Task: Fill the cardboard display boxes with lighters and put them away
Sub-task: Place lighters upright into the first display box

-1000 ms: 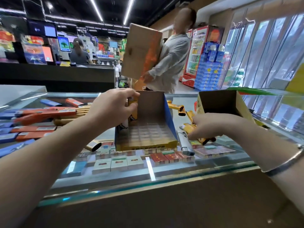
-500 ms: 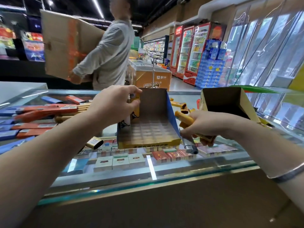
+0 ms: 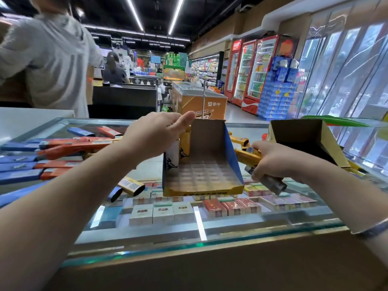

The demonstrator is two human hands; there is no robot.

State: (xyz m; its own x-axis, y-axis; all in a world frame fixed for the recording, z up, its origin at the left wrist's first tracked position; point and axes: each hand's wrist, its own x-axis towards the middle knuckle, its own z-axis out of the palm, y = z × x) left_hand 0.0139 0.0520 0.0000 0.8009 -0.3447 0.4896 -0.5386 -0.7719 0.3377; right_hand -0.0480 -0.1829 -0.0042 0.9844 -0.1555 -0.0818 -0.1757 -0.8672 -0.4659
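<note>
A blue-and-yellow cardboard display box (image 3: 231,162) stands open on the glass counter, its gridded floor mostly bare. A white lighter (image 3: 173,153) and a yellow lighter (image 3: 185,143) stand in its back left corner. My left hand (image 3: 155,133) hovers over their tops with the thumb raised; its fingers are hidden behind the hand. Just right of the box, my right hand (image 3: 279,162) grips a bundle of lighters (image 3: 248,158), yellow ones and a grey one. More loose yellow lighters (image 3: 239,140) lie behind it. A second open cardboard box (image 3: 333,150) stands at the right.
Orange and blue cartons (image 3: 52,150) are piled on the glass counter (image 3: 147,232) at the left. A small gold pack (image 3: 132,185) lies near the box's front left corner. Cigarette packs show under the glass. A person in a grey shirt (image 3: 52,59) stands beyond the counter at back left.
My right hand gathered lighters off the glass and raised them beside the box. My left thumb lifted off the lighters. The person carrying a big carton walked to the left.
</note>
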